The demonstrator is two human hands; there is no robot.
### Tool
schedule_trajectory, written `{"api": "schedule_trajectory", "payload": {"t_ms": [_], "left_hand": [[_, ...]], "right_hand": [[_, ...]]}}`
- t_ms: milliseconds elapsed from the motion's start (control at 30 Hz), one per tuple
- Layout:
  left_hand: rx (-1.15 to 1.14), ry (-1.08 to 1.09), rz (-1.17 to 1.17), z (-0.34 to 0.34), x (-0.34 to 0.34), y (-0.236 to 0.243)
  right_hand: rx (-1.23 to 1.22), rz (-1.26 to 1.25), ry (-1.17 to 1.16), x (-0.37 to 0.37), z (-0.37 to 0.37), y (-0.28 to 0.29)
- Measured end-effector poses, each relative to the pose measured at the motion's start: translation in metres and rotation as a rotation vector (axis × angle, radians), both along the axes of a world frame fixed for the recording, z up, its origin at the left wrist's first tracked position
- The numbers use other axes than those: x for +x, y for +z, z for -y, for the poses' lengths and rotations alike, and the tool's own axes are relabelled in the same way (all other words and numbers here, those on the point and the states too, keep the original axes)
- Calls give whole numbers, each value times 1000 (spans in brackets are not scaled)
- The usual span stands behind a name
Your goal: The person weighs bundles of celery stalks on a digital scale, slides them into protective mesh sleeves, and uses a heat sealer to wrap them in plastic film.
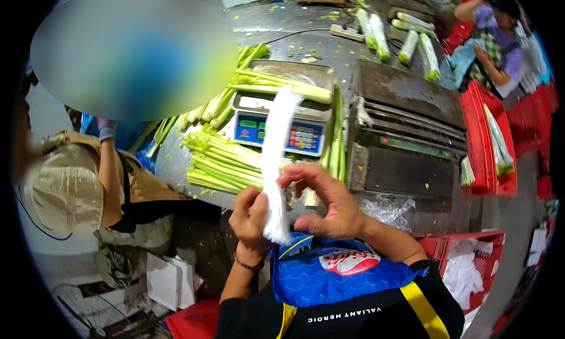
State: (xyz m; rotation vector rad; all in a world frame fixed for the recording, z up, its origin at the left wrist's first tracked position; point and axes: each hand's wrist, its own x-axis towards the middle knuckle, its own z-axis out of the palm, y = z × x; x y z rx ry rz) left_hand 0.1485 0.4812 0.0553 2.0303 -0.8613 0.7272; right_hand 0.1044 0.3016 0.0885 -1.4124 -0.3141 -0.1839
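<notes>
The left hand (249, 216) has its fingers curled in, thumb and forefinger pinched on the left edge of a long white strip (276, 144) near its lower part. The right hand (329, 200) is loosely open, fingers arched and thumb spread well apart from them in a C; its forefinger is at the strip's right edge, though whether it touches cannot be told. The left forearm, wearing a bracelet (249, 262), rises from the near side; the right forearm slants in from the near right. The strip stretches from between the hands toward the far side, crossing in front of a blue scale (247, 130), with celery stalks (226, 164) to its left.
</notes>
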Motion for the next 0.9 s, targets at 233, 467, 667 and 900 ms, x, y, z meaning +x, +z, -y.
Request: {"api": "schedule_trajectory", "payload": {"t_ms": [233, 467, 667, 900], "left_hand": [[155, 229, -104, -21, 64, -21], [205, -75, -192, 0, 110, -53], [-139, -318, -768, 25, 136, -47], [7, -366, -816, 29, 157, -51]], "right_hand": [[-84, -126, 0, 78, -42, -26], [506, -181, -374, 140, -34, -74], [279, -369, -110, 154, -10, -87], [296, -468, 60, 160, 26, -82]]}}
